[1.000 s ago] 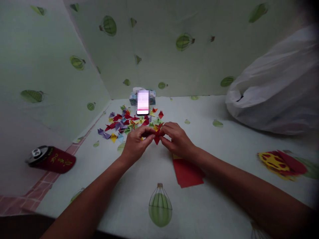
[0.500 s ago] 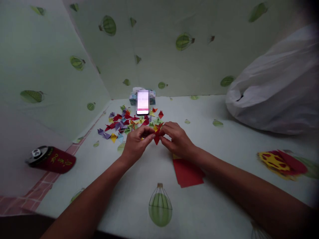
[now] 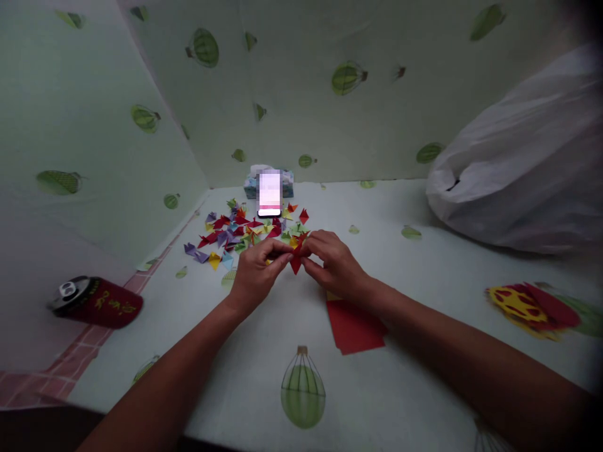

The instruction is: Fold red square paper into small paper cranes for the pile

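Observation:
A small red folded paper piece (image 3: 296,263) is pinched between both hands, a pointed tip hanging down. My left hand (image 3: 258,271) grips its left side with thumb and forefinger. On the other side, my right hand (image 3: 335,263) pinches it the same way, closed and close to the left. Just beyond the fingers spreads a pile of small folded paper cranes (image 3: 235,231) in red, purple, yellow, green, orange and blue. Red paper sheets (image 3: 355,325) lie partly under my right wrist, with a yellow edge showing at their top.
A lit phone (image 3: 269,194) leans on a tissue box (image 3: 288,183) at the back. At left a dark red can (image 3: 106,303) stands by the wall. A large white plastic bag (image 3: 522,169) fills the back right, and red and yellow cut-outs (image 3: 527,304) lie at right.

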A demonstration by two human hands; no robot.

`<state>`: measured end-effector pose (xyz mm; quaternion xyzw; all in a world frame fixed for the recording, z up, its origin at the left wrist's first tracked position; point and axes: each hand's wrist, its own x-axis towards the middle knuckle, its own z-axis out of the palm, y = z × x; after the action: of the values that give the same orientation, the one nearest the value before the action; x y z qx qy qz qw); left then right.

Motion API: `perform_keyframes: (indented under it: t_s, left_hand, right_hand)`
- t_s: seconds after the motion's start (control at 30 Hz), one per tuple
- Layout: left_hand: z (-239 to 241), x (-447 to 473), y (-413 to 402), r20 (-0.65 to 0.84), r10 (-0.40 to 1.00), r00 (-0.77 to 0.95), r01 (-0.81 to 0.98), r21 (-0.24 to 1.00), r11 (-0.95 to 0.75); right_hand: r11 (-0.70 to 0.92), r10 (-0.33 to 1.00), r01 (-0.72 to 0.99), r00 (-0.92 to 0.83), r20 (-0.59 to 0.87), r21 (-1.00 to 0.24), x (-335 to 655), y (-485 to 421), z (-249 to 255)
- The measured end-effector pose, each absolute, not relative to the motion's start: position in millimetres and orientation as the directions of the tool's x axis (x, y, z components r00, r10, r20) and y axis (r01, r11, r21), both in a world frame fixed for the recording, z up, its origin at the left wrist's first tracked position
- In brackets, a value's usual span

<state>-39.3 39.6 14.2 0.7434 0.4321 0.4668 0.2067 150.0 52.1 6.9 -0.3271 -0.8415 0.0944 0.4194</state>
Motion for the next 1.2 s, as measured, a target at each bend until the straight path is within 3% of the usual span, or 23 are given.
perform_keyframes:
  t_s: [0.6,0.73,0.9,1.03,1.2]
  left_hand:
    - [20.1,-38.0,35.0,0.573,0.778,0.257,0.556,0.57,-0.604]
    - [17.4,-36.3,35.7,0.533,0.83,0.165,0.489,0.686,-0.539]
    - [15.3,-34.4,37.3,0.333,0.939,0.081,0.189,0.92,-0.343]
    - [18.2,-33.5,36.2,0.259,0.962,0.083,0.104,0.958,-0.267]
    - [18.3,-32.7,36.1,0.247,0.964,0.102,0.12,0.958,-0.259]
  right_hand:
    - [0.789,0.607,0.442,-0.451,0.654,-0.428,149.7,50.2,7.4]
    - [0.784,0.612,0.449,-0.448,0.651,-0.428,149.9,50.9,7.6]
    - [0.77,0.625,0.472,-0.425,0.654,-0.429,150.5,52.8,6.1]
    - [0.775,0.618,0.479,-0.434,0.656,-0.413,150.0,52.4,5.4]
    - [0.785,0.607,0.468,-0.448,0.656,-0.406,149.2,50.7,5.8]
